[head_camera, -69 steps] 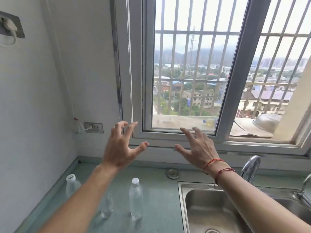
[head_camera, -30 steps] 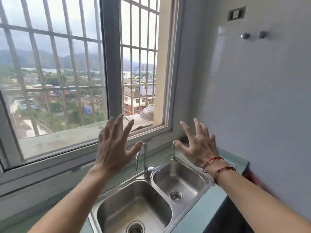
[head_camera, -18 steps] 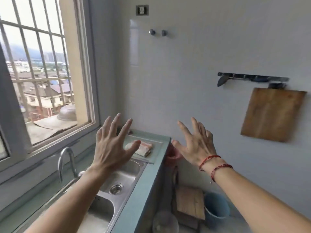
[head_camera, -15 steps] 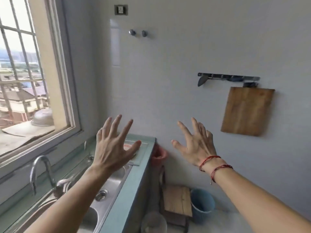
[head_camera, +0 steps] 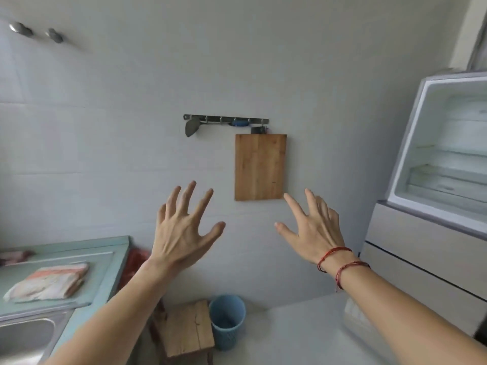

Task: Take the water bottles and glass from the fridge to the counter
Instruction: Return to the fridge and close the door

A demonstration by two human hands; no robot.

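The left hand (head_camera: 181, 233) and right hand (head_camera: 313, 230) are held up empty, fingers spread apart, seemingly readied for grasping, with the open fridge (head_camera: 408, 154) at three o'clock; bottles and glass are not seen.

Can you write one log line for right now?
left hand: open, empty | right hand: open, empty | fridge: open, on the right | bottles, glass: not in view

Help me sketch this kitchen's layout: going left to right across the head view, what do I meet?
In order: folded cloth → left hand → cutting board hanging on the wall → right hand → open fridge.
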